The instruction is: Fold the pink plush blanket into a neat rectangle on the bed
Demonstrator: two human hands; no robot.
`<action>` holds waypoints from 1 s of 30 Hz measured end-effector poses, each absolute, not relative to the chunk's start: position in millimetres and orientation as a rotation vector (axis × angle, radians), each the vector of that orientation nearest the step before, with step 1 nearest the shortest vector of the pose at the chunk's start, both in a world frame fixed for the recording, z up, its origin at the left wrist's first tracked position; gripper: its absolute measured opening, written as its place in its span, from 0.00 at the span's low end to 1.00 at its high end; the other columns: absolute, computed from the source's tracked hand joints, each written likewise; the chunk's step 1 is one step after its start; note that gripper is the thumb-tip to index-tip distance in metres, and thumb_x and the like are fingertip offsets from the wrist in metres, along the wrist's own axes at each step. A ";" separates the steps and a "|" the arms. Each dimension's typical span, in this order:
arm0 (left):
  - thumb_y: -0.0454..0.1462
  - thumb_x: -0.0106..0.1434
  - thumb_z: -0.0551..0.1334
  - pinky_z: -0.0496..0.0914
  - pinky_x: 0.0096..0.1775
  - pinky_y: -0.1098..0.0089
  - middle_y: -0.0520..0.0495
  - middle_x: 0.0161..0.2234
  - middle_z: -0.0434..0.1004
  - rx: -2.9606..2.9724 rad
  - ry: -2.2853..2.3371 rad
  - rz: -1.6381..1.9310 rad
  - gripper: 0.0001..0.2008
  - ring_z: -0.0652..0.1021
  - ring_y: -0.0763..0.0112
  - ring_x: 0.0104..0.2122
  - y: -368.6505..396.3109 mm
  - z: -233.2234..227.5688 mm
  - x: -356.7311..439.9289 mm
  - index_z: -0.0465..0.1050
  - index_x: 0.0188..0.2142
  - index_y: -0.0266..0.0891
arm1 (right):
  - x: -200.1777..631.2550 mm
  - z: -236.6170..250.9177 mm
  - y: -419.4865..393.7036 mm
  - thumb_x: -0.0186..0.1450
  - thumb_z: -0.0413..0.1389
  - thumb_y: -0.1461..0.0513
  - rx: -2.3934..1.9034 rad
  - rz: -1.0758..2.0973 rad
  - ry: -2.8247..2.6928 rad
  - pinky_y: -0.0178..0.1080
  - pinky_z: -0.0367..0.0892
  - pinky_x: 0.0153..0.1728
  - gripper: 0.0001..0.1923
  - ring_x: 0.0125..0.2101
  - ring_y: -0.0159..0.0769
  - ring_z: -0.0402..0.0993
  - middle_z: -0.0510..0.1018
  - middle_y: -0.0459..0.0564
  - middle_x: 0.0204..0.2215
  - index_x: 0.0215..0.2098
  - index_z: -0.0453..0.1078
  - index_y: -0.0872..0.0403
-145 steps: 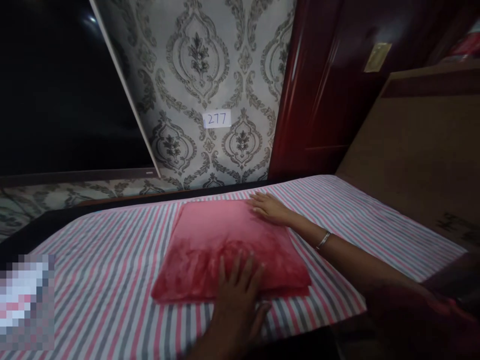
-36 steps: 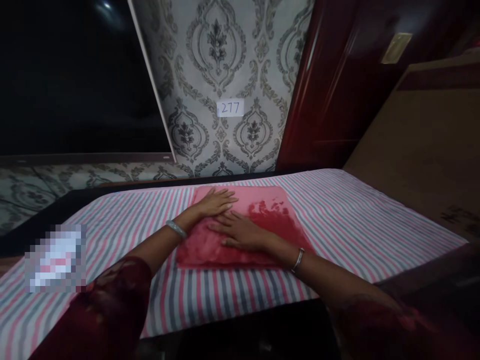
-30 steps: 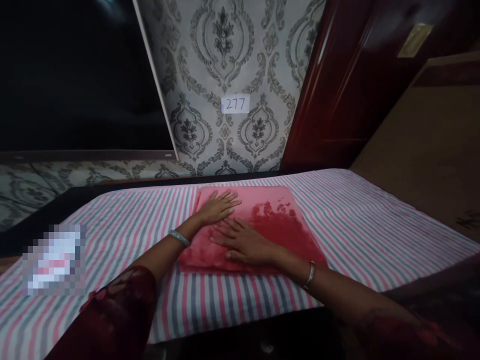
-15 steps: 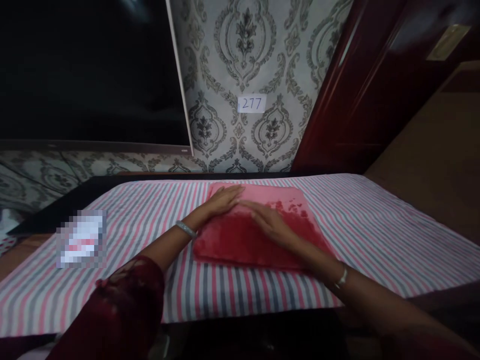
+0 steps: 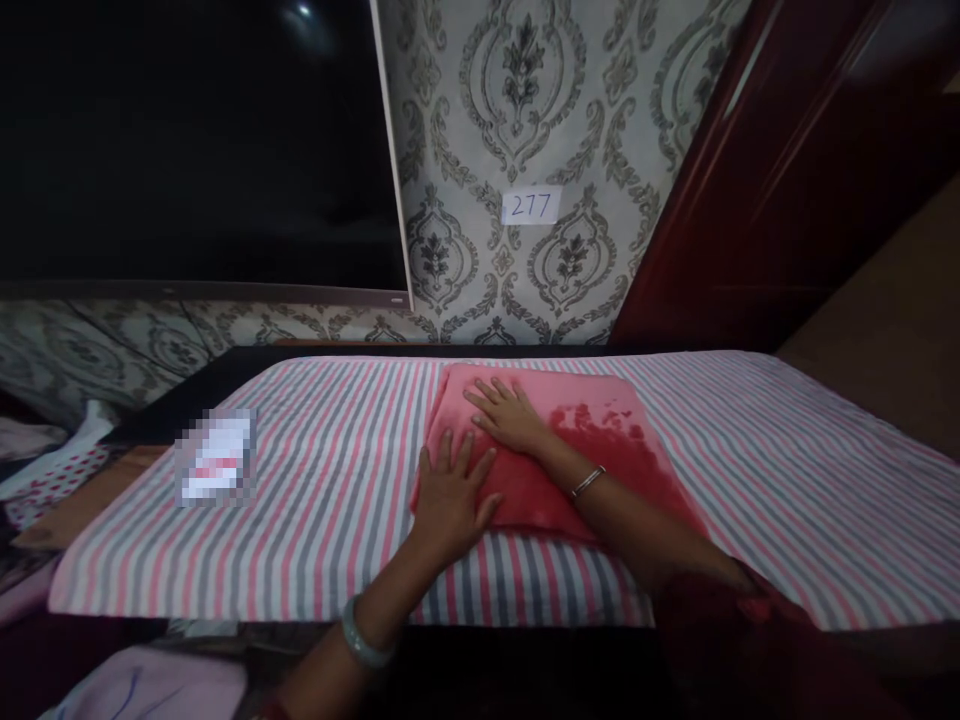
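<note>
The left hand (image 5: 450, 492) lies flat, fingers spread, on the near left corner of the red folded cloth (image 5: 559, 455), gripping nothing; the right hand (image 5: 508, 415) presses open-palmed farther in. The cloth rests mid-way on the striped sheet (image 5: 315, 490). This looks like smoothing; a following stroke would need even, flat pressure

Head camera, one view, looking forward and down across a striped bed.

The camera sits above the near edge of the bed (image 5: 315, 480) and faces the patterned wall (image 5: 525, 120) behind it, where a tag reading 277 (image 5: 531, 206) hangs near centre. It is close: both forearms enter from the bottom edge, and the left hand (image 5: 448, 495) and right hand (image 5: 508, 415) lie on a red pillow (image 5: 600, 440) mid-frame. A dark screen (image 5: 195, 150) fills the upper left, a dark red door (image 5: 787, 170) the upper right.
</note>
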State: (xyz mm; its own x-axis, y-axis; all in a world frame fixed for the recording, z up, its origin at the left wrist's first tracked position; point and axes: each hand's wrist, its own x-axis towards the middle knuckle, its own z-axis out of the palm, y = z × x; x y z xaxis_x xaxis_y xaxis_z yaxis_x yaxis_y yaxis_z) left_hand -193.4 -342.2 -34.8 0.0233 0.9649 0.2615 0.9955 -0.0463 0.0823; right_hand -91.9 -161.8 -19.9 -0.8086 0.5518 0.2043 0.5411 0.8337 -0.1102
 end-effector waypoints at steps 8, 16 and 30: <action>0.39 0.70 0.56 0.62 0.59 0.44 0.37 0.69 0.56 -1.969 -1.935 -0.596 0.27 0.54 0.45 0.69 -378.6 -65.6 -202.3 0.61 0.67 0.41 | -91.7 -16.1 -163.4 0.75 0.43 0.50 -0.885 0.128 -2.779 0.64 0.42 0.65 0.28 0.71 0.53 0.40 0.47 0.48 0.72 0.72 0.51 0.44; 0.38 0.70 0.56 0.62 0.62 0.46 0.39 0.71 0.50 -2.030 -1.776 -1.018 0.27 0.57 0.49 0.68 -386.6 -70.7 -241.3 0.58 0.67 0.47 | -59.8 15.2 -167.4 0.70 0.55 0.59 -0.766 0.486 -2.560 0.51 0.53 0.66 0.23 0.67 0.46 0.56 0.63 0.54 0.67 0.63 0.68 0.52; 0.37 0.69 0.54 0.77 0.46 0.53 0.28 0.67 0.54 -2.175 -1.602 -0.584 0.28 0.72 0.43 0.58 -369.0 -53.5 -279.1 0.56 0.67 0.41 | 178.5 -68.1 -257.4 0.70 0.46 0.46 -1.455 0.591 -1.663 0.44 0.73 0.39 0.33 0.35 0.45 0.80 0.82 0.52 0.36 0.67 0.60 0.54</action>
